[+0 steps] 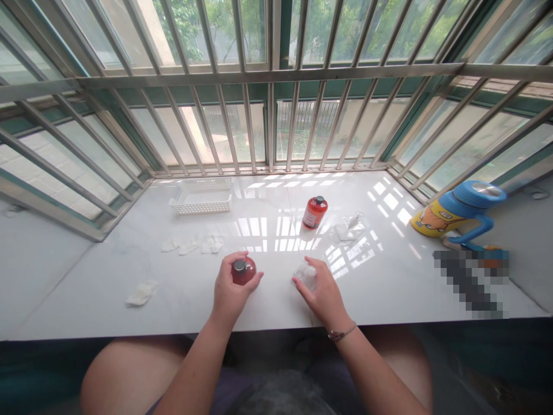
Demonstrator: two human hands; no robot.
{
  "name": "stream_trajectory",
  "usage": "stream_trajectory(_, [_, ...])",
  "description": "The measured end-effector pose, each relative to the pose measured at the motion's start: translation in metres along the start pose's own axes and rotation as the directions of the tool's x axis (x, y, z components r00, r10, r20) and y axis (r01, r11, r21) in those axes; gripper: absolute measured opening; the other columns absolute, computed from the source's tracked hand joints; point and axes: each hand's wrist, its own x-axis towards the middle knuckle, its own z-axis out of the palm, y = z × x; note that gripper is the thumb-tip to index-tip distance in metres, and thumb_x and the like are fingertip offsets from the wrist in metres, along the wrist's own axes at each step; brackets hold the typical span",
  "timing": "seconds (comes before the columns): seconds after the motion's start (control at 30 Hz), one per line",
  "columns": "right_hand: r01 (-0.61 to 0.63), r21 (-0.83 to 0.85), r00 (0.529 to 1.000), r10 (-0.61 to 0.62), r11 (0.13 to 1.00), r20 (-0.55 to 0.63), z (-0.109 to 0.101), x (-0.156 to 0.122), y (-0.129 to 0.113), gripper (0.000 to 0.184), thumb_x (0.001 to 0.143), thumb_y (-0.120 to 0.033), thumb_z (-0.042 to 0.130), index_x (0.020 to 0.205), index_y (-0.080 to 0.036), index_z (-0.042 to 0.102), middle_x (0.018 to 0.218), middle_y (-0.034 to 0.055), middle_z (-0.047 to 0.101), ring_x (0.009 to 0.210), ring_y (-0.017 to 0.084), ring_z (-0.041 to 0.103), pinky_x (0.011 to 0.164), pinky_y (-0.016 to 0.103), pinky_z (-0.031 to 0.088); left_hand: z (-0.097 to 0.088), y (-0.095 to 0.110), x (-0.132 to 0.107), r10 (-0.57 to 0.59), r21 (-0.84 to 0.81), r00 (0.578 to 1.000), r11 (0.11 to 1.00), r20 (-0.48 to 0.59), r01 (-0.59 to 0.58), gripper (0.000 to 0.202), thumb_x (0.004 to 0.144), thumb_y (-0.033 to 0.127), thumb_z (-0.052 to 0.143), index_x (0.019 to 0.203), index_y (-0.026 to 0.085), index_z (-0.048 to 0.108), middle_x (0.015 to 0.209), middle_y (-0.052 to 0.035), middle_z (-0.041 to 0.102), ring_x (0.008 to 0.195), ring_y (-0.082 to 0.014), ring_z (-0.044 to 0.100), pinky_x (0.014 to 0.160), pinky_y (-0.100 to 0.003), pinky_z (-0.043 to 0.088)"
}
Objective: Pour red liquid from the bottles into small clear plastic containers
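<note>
My left hand [228,291] is wrapped round a dark red bottle [244,272] with a black cap, which stands upright near the counter's front edge. Fingers and thumb of my right hand [323,289] close about a small clear bottle [308,278] with a whitish top, to the right of the red one. Its lower part is partly hidden by my fingers. Farther back stands a second red bottle [315,213] with a dark cap and a pale label. Beside it is a clear, see-through item [351,226], its exact shape hard to make out against the glare.
A white perforated basket [203,203] sits at the back left. Several white scraps [192,245] and a crumpled white tissue [141,294] lie on the left. At the right are a yellow and blue handled flask [453,210] and a pixelated dark object [469,279]. Metal bars line the windows.
</note>
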Motion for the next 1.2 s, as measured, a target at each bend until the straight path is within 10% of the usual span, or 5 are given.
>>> stream_trajectory(0.2, [0.007, 0.001, 1.000, -0.007, 1.000, 0.025, -0.002, -0.002, 0.003, 0.063, 0.101, -0.050, 0.071, 0.154, -0.026, 0.046, 0.145, 0.0158, 0.064, 0.136, 0.037, 0.064, 0.115, 0.061, 0.056, 0.005, 0.002, -0.003, -0.001, -0.125, 0.999, 0.992, -0.054, -0.006, 0.063, 0.078, 0.031, 0.092, 0.118, 0.029, 0.043, 0.132, -0.0096, 0.075, 0.127, -0.0287, 0.073, 0.105, -0.051, 0.063])
stream_trajectory(0.43, [0.080, 0.070, 0.997, -0.078, 0.994, -0.027, 0.002, -0.006, 0.006, 0.077, 0.103, -0.045, 0.071, 0.163, -0.031, 0.026, 0.154, 0.0187, 0.049, 0.135, 0.034, 0.064, 0.114, 0.059, 0.058, -0.002, -0.001, 0.002, 0.111, 0.030, 0.993, 0.993, 0.037, -0.112, 0.034, 0.087, 0.036, 0.086, 0.114, 0.028, 0.068, 0.134, -0.0065, 0.072, 0.129, -0.0299, 0.069, 0.114, -0.051, 0.057])
stream_trajectory(0.6, [0.110, 0.100, 0.994, -0.106, 0.989, -0.038, 0.004, -0.008, 0.005, 0.081, 0.103, -0.039, 0.071, 0.164, -0.033, 0.019, 0.155, 0.0190, 0.047, 0.133, 0.033, 0.065, 0.110, 0.057, 0.060, 0.001, 0.002, -0.002, -0.039, -0.074, 0.999, 0.997, -0.019, 0.038, 0.064, 0.078, 0.034, 0.093, 0.130, 0.028, 0.055, 0.134, -0.0093, 0.073, 0.127, -0.0310, 0.072, 0.104, -0.050, 0.063])
stream_trajectory(0.87, [0.215, 0.079, 0.975, -0.210, 0.973, -0.074, 0.006, -0.011, 0.004, 0.084, 0.101, -0.030, 0.075, 0.167, -0.033, 0.022, 0.152, 0.0185, 0.050, 0.143, 0.036, 0.055, 0.115, 0.064, 0.055, 0.001, -0.012, 0.003, -0.044, -0.203, 0.996, 0.977, 0.081, 0.060, 0.057, 0.076, 0.034, 0.095, 0.111, 0.028, 0.050, 0.137, -0.0094, 0.072, 0.133, -0.0303, 0.068, 0.113, -0.054, 0.056])
stream_trajectory(1.2, [0.205, 0.363, 0.922, -0.303, 0.909, 0.240, -0.034, 0.015, -0.061, 0.072, 0.099, -0.034, 0.078, 0.161, -0.035, 0.041, 0.148, 0.0124, 0.057, 0.138, 0.030, 0.060, 0.117, 0.049, 0.056, -0.008, -0.008, 0.018, 0.086, -0.183, 0.960, 0.983, 0.268, -0.037, 0.035, 0.082, 0.031, 0.089, 0.111, 0.027, 0.069, 0.137, -0.0087, 0.069, 0.133, -0.0310, 0.066, 0.119, -0.050, 0.049])
